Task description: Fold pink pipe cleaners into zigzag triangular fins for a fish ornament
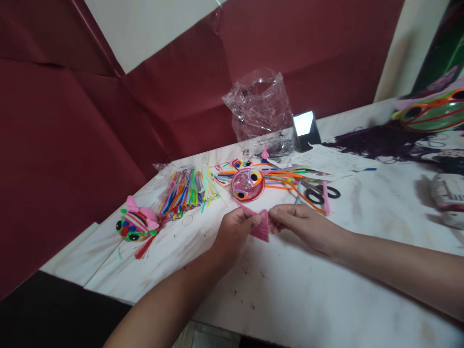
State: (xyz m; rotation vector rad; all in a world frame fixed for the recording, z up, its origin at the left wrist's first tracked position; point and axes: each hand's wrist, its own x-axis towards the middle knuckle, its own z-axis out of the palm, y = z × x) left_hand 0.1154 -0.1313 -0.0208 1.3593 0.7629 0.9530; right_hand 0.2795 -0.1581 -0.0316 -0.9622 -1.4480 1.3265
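Observation:
Both my hands meet over the white table [290, 290], pinching a small pink fringed piece [261, 226] between them. My left hand [235, 233] grips its left side with closed fingers. My right hand [302, 223] pinches its right edge. Just beyond them lies a red round toy shell [247, 184] with stuck-on eyes. A finished colourful fish toy [136, 224] with a pink fin and red tassel lies at the left.
A bundle of coloured plastic strips [186, 189] lies by the shell, and loose strips [290, 176] spread to its right over black-handled scissors [321, 194]. A clear plastic bag [260, 106] and a small shiny box [305, 129] stand behind. Dark red paper covers the wall.

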